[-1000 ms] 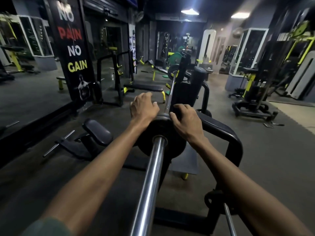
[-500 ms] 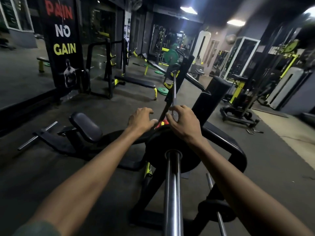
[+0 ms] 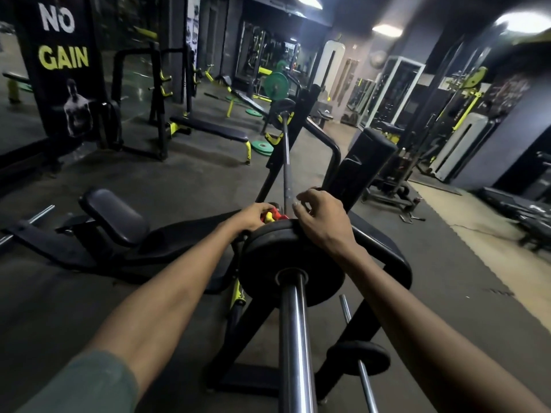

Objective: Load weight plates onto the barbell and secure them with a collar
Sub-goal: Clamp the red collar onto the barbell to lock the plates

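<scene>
A chrome barbell sleeve (image 3: 295, 338) runs from the bottom of the view up through a black weight plate (image 3: 286, 254) seated on it. The thinner bar (image 3: 285, 162) continues beyond toward a far black plate (image 3: 281, 110). Behind the near plate sits a red and yellow collar (image 3: 272, 216). My left hand (image 3: 253, 217) reaches over the plate's left side with its fingers on the collar. My right hand (image 3: 323, 223) rests on the plate's top right edge, fingers loosely curled and raised. How firmly the left hand grips the collar is partly hidden.
The bar lies on a black bench rack (image 3: 378, 251) with a padded seat (image 3: 114, 216) at left. A lower peg (image 3: 362, 371) carries a small black plate. Green plates (image 3: 261, 146) lie on the floor beyond. Benches and machines fill the gym behind.
Both hands have left the plate's front top edge; the left hand has reached behind the plate onto the red and yellow collar. The view has tilted down and right.
</scene>
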